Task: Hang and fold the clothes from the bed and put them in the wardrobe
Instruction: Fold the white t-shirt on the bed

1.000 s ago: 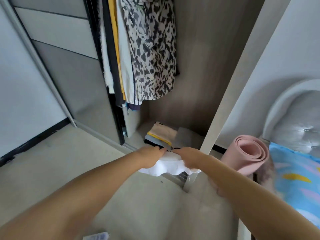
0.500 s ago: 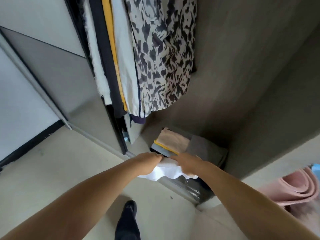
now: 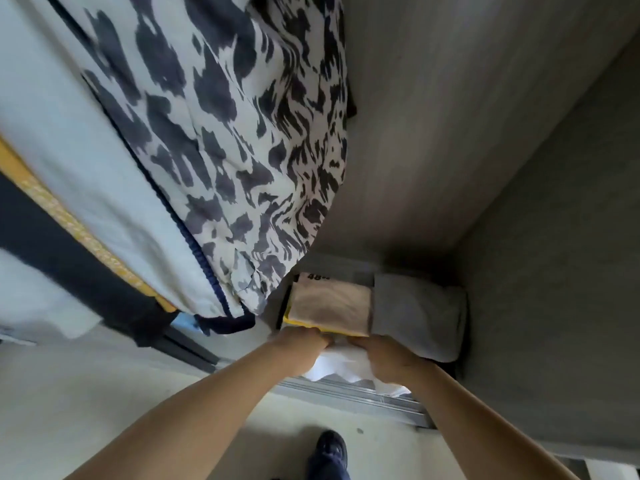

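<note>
I count two folded piles (image 3: 330, 308) (image 3: 417, 315) on the wardrobe floor (image 3: 341, 266), one white cloth (image 3: 341, 367), and four hanging garments (image 3: 242, 133) (image 3: 86, 161) (image 3: 62, 216) (image 3: 69, 271).

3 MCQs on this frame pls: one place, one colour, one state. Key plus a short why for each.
1. Where does the folded grey garment lie?
A. on the floor outside the wardrobe
B. on the wardrobe bottom, right of the beige folded piece
C. on a hanger

2. What colour is the cloth held in both hands?
A. white
B. red
C. green

3. How is that cloth held?
A. lying free, untouched
B. by one hand only
C. by both hands at once

Key:
1 B, it sits beside the beige piece against the side wall.
2 A, the white cloth shows between the wrists.
3 C, the left hand and the right hand both grip it.
</note>
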{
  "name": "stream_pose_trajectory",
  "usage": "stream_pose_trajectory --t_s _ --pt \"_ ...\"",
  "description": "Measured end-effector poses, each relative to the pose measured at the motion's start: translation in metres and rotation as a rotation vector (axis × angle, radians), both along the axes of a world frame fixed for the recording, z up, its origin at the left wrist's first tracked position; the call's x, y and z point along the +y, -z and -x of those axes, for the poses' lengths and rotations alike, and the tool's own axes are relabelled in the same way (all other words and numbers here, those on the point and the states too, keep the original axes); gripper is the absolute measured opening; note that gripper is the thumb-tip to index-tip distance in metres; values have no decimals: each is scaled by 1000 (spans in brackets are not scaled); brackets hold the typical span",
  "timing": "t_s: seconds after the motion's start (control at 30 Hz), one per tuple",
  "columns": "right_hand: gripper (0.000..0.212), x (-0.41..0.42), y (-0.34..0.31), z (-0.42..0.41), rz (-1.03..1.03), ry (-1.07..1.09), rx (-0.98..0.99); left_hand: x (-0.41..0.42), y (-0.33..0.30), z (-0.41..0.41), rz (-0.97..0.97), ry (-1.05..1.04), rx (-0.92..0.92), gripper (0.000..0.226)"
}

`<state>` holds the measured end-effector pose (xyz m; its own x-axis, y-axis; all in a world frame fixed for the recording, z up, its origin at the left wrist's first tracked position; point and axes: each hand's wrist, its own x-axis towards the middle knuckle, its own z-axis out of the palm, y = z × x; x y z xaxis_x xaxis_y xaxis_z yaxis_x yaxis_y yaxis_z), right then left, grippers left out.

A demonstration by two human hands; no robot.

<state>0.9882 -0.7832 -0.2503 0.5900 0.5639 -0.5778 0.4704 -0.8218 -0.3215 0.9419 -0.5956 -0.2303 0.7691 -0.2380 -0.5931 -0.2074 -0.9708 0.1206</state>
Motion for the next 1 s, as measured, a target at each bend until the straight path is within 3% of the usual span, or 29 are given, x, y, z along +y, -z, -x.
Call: stream_pose_trajectory --t_s 0.13,0.23,0.37,0.47,0.57,0.67,0.73,1.0 --pt "60 5 71 -58 -5 94 8 9 89 -64 76 -17 -117 49" --pt "61 13 115 -103 -61 203 -52 16 144 -114 15 13 -357 47" --pt "57 36 174 -151 -181 225 -344 36 212 -165 85 -90 -619 50" --pt "68 49 232 -163 -52 201 -547 52 271 -181 108 -98 -688 66" --pt "69 49 299 -152 70 65 -643 57 340 -175 -13 -56 -548 71" --pt "72 35 356 -139 166 -12 -474 55 397 -159 -56 0 -377 76" --pt "74 25 374 -139 118 8 -356 56 418 -154 0 -1 -335 81" --pt "73 32 347 -143 166 13 -227 51 384 -159 34 -35 -131 79"
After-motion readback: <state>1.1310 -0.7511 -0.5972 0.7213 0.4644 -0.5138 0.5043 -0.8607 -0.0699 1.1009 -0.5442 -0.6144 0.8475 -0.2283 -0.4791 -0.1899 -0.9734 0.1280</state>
